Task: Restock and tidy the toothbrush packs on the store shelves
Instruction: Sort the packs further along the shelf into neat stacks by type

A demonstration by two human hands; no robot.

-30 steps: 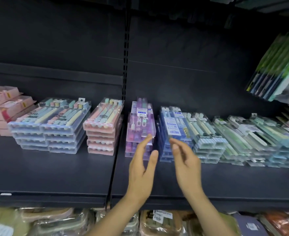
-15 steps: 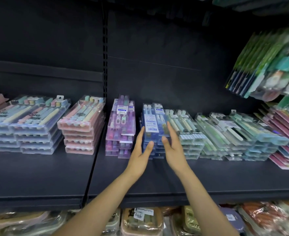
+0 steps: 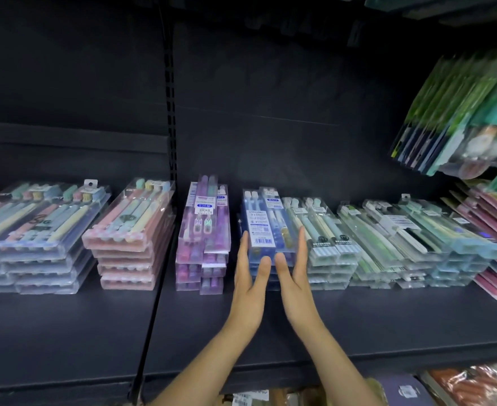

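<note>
Bracketing the blue stack (image 3: pixel 266 230) on the shelf (image 3: pixel 358 323), my left hand (image 3: pixel 248 276) and right hand (image 3: pixel 295 273) lie flat along its two sides, fingers straight and thumbs touching its near end, so neither grip is curled round a pack. I see the stack in the middle of the row, with the purple stack (image 3: pixel 204 232) just left of it and the green stack (image 3: pixel 319 232) touching its right side. Pastel stacks (image 3: pixel 36 230) sit far left, and hanging packs (image 3: pixel 458 112) fill the upper right.
</note>
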